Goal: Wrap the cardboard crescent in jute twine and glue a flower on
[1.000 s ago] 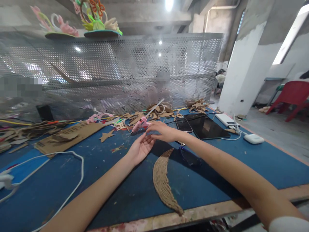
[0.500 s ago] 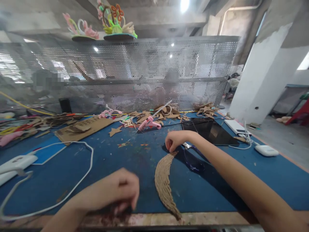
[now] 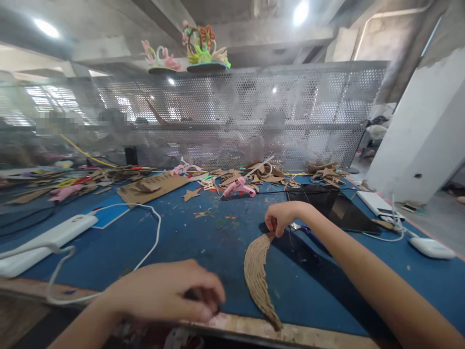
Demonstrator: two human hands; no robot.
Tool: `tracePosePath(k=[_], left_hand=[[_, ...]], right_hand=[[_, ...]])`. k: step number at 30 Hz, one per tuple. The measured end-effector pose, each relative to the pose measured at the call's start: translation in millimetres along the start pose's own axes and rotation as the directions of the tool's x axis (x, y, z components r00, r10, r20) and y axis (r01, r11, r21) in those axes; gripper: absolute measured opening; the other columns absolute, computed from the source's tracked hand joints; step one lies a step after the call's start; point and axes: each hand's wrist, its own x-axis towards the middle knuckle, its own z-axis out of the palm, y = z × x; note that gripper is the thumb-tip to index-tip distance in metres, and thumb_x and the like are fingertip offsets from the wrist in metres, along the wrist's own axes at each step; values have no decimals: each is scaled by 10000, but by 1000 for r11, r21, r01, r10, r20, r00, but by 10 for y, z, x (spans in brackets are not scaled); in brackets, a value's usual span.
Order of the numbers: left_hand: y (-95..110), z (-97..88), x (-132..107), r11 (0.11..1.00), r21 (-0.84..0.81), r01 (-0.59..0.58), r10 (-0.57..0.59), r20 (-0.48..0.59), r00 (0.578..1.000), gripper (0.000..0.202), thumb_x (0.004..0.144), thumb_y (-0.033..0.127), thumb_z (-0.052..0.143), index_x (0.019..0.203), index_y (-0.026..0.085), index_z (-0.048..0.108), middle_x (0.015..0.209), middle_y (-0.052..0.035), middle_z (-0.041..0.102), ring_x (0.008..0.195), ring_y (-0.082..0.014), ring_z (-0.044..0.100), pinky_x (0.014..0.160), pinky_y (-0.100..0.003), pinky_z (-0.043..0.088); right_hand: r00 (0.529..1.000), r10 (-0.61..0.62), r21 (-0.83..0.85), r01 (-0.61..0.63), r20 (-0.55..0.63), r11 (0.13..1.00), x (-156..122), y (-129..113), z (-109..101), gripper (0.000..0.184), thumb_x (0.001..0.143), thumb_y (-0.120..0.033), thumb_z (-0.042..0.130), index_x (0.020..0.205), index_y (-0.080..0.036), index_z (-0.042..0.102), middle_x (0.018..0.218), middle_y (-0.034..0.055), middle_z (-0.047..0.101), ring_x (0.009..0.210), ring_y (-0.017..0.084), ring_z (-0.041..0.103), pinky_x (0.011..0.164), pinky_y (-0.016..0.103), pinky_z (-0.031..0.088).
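Note:
A crescent covered in rows of brown twine [image 3: 258, 271] lies on the blue table mat, its lower tip at the front edge. My right hand [image 3: 281, 216] has its fingers pinched on the crescent's upper tip. Left of the crescent, my left hand [image 3: 178, 291] hovers low over the table's front edge, slightly blurred. Its fingers are curled in towards the thumb, and what they hold, if anything, is hidden. Partly behind my right forearm lie scissors with dark blue handles [image 3: 310, 237].
A pink glue gun [image 3: 240, 188] lies in front of a pile of cardboard scraps [image 3: 269, 172]. A black glossy panel [image 3: 334, 208] is at right. White power strips [image 3: 69, 237] and a looping white cable [image 3: 159, 228] occupy the left. A perforated metal screen [image 3: 232, 106] stands behind.
The view has turned left, so the table things appear further right. My left hand has shifted towards the table's front edge. My right hand stays at the crescent's upper tip.

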Motion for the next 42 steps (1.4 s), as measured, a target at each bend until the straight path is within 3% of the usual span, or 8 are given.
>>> tracePosePath(k=[3, 9, 14, 17, 23, 30, 36, 42], left_hand=[[186, -42, 507, 972, -168, -163, 173, 52, 983, 201, 807, 280, 616, 958, 202, 723, 912, -45, 743, 854, -203, 678, 768, -259, 495], [89, -129, 1391, 952, -202, -232, 147, -364, 920, 240, 812, 293, 628, 1018, 168, 634, 1106, -76, 633, 1098, -235, 543, 927, -317, 407], [118, -201, 1790, 901, -359, -245, 140, -294, 945, 217, 822, 247, 676, 998, 132, 622, 958, -41, 647, 896, -199, 621, 834, -387, 496], [75, -136, 1879, 821, -509, -259, 146, -252, 957, 208, 914, 283, 572, 1049, 127, 596, 937, -41, 647, 799, -159, 639, 730, -350, 545], [-100, -48, 1851, 702, -667, -250, 89, -265, 960, 186, 919, 271, 568, 1032, 125, 590, 859, -17, 628, 685, -120, 615, 611, -275, 541], [-143, -33, 1896, 655, -724, -216, 29, -261, 965, 182, 912, 278, 580, 1003, 121, 602, 864, -21, 637, 691, -121, 620, 615, -276, 542], [-122, -57, 1927, 578, -772, -265, 3, -323, 946, 318, 939, 415, 508, 998, 121, 611, 892, -45, 657, 772, -154, 646, 706, -337, 547], [-184, -125, 1943, 568, -769, -293, 3, -354, 935, 210, 912, 297, 577, 1016, 118, 611, 974, -56, 647, 830, -162, 637, 735, -343, 547]], right_hand=[[1000, -10, -6, 10, -26, 1000, 1, -7, 11, 240, 603, -140, 730, 841, -142, 700, 767, 7, 688, 669, 138, 608, 535, 196, 386], [983, -108, 39, 115, -145, 993, -20, 30, -39, 214, 632, -90, 686, 840, -141, 694, 738, 7, 680, 676, 145, 612, 586, 213, 420], [898, -190, 104, 250, -396, 963, -187, 74, -200, 224, 725, -160, 652, 949, -165, 655, 859, 25, 662, 767, 142, 594, 680, 241, 445], [855, -192, 160, 301, -482, 940, -300, 102, -271, 189, 751, -219, 654, 931, -165, 630, 837, 27, 648, 754, 140, 591, 681, 256, 456], [886, -141, 378, 327, -442, 866, -287, 109, -216, 351, 738, -389, 693, 994, -164, 611, 935, 52, 679, 774, 140, 651, 691, 258, 513], [925, -26, 486, 223, -379, 845, 60, 52, -49, 441, 767, -557, 636, 619, -142, 608, 546, 0, 590, 444, 85, 520, 441, 210, 394], [860, 73, 531, 243, -505, 811, -27, 144, -143, 419, 748, -548, 652, 604, -161, 583, 496, -43, 505, 417, 56, 410, 400, 204, 282], [823, 154, 590, 247, -546, 769, -51, 261, -148, 544, 753, -692, 557, 635, -161, 575, 539, -16, 538, 438, 60, 408, 416, 208, 294]])
